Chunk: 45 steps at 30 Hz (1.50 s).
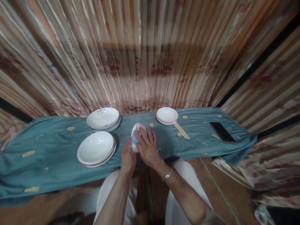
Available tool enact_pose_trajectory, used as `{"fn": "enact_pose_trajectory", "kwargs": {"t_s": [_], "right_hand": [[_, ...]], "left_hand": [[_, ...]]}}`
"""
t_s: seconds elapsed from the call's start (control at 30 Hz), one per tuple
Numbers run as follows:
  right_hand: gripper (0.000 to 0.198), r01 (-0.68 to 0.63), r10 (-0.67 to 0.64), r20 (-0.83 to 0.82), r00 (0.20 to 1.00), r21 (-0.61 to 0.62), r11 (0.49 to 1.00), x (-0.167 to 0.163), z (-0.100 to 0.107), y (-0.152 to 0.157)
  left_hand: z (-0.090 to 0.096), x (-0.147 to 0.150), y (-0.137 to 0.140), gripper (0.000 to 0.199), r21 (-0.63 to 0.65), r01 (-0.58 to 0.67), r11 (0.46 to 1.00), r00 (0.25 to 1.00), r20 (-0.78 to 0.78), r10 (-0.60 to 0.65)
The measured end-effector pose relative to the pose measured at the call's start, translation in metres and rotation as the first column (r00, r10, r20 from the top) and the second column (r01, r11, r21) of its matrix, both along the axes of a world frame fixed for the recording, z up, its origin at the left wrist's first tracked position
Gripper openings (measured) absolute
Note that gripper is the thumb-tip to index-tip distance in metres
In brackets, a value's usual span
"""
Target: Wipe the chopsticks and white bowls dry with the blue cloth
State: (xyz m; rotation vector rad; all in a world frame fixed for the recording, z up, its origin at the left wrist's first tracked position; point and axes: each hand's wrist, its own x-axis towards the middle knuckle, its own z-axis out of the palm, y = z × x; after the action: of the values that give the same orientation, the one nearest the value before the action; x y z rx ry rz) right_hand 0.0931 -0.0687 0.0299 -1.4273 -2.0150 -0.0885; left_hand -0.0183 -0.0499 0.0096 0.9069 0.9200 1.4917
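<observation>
Above the near edge of the cloth-covered table, a small white bowl (136,127) with red marks is held tilted between my hands. My left hand (128,156) grips its near left side, the fingers closed on the rim. My right hand (148,147) presses a light blue cloth (134,139) against the bowl, with its fingers bent over the cloth. Much of the bowl and cloth is hidden under the right fingers. A stack of small red-rimmed bowls (167,115) stands to the right, beyond my right hand, with several wooden chopsticks (182,130) beside it.
On the left of the table (58,156) stand a stack of white bowls with a red band (95,147) and, behind it, a stack of flowered plates (103,118). A black phone (222,131) lies at the right. Pleated curtains (150,62) hang close behind the table.
</observation>
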Motion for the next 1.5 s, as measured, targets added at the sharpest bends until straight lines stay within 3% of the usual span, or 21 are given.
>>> {"fn": "enact_pose_trajectory", "kwargs": {"t_s": [0.17, 0.27, 0.67, 0.93, 1.07, 1.23, 1.5], "right_hand": [[0.053, -0.04, 0.039, -0.101, 0.994, 0.001, 0.999, 0.003, 0.012, 0.005], [0.052, -0.043, 0.042, -0.137, 0.99, -0.002, 0.999, 0.004, 0.015, 0.007], [0.047, -0.027, -0.002, -0.464, 0.886, -0.056, 0.998, 0.03, 0.003, 0.03], [0.05, -0.103, 0.104, -0.163, 0.981, 0.014, 0.995, 0.008, 0.018, 0.007], [0.048, -0.082, 0.081, -0.225, 0.971, 0.005, 0.997, 0.015, 0.019, 0.011], [0.046, -0.082, 0.058, -0.462, 0.885, -0.033, 0.996, 0.032, 0.011, 0.027], [0.056, -0.149, -0.003, -0.779, 0.627, -0.124, 0.981, 0.05, -0.005, 0.051]], "left_hand": [[0.02, 0.009, -0.007, 0.02, -0.049, 0.064, 0.997, 0.988, 0.142, -0.057], [0.029, 0.01, -0.01, 0.022, -0.077, 0.027, 0.997, 0.993, 0.118, -0.018], [0.012, 0.008, -0.011, 0.025, -0.041, 0.104, 0.994, 0.994, -0.028, -0.106], [0.021, 0.004, -0.01, 0.025, -0.031, 0.006, 0.999, 0.995, -0.099, -0.009], [0.019, 0.005, -0.01, 0.026, -0.059, 0.038, 0.998, 0.998, -0.053, -0.041], [0.023, 0.006, -0.014, 0.028, -0.089, 0.102, 0.991, 0.994, -0.03, -0.105], [0.037, 0.004, -0.017, 0.022, -0.165, 0.098, 0.981, 0.991, 0.11, -0.08]]}}
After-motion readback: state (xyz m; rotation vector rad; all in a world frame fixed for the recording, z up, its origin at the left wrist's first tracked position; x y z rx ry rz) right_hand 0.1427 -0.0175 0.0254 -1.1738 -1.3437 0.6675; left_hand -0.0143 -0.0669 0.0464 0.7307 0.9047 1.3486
